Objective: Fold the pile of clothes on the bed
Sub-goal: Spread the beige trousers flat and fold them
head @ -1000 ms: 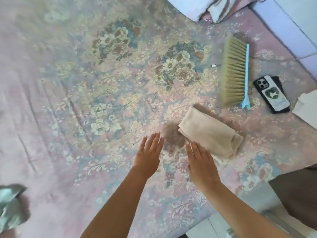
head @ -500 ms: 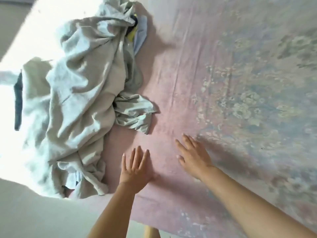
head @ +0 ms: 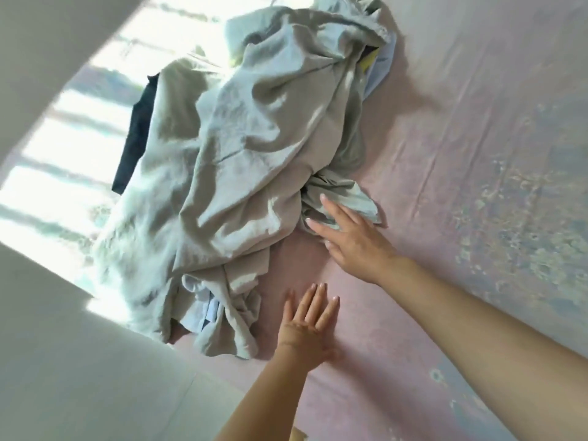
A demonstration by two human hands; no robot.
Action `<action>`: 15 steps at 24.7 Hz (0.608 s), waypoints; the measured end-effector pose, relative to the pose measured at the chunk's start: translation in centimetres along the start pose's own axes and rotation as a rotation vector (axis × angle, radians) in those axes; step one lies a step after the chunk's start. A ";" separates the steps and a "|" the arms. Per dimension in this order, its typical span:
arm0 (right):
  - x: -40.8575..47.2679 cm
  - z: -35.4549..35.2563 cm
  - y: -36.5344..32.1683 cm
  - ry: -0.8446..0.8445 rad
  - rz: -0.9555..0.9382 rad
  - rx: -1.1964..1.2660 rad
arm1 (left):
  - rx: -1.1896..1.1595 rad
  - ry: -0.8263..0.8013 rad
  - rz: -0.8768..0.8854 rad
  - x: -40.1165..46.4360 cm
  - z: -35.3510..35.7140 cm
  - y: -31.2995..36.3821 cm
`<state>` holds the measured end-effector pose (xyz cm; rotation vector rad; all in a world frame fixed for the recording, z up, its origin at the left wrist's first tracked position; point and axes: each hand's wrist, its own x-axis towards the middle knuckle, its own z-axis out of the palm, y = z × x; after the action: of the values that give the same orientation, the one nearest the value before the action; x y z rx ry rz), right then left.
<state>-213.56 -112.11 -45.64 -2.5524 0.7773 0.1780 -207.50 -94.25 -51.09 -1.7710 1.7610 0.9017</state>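
A crumpled pile of clothes [head: 241, 148] lies on the pink floral bed sheet [head: 445, 154], mostly pale grey-green fabric, with a dark garment [head: 135, 138] at its left edge and light blue and yellow pieces peeking out. My right hand [head: 350, 237] reaches to the pile's right corner, fingers straight, fingertips touching a loose grey-green flap [head: 343, 198]. My left hand [head: 307, 329] hovers flat with straight fingers over the bare sheet, just right of the pile's lower end, holding nothing.
The bed's edge runs diagonally at the lower left, with pale floor [head: 79, 361] beyond it. Bright sunlight stripes fall across the sheet at the upper left [head: 63, 148]. Bare sheet stretches to the right of the pile.
The view swung from the folded beige garment, brush and phone to the pile. Since half a second ago my right hand has moved up onto the pile's corner.
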 end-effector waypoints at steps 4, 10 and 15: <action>4.7 -3.4 -6.7 -0.101 -0.141 0.083 | 0.031 0.428 0.026 -3.8 -5.0 -3.1; 9.3 -4.3 -10.8 -0.260 -0.073 0.052 | -0.020 0.965 -0.153 -9.4 -7.5 -15.9; 9.3 -2.3 -11.2 -0.259 -0.051 -0.037 | -0.226 0.896 -0.200 -10.3 -8.1 -19.8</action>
<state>-199.63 -109.58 -41.55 -2.5134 0.6142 0.4993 -186.40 -92.14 -40.31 -2.7132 1.9469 0.2056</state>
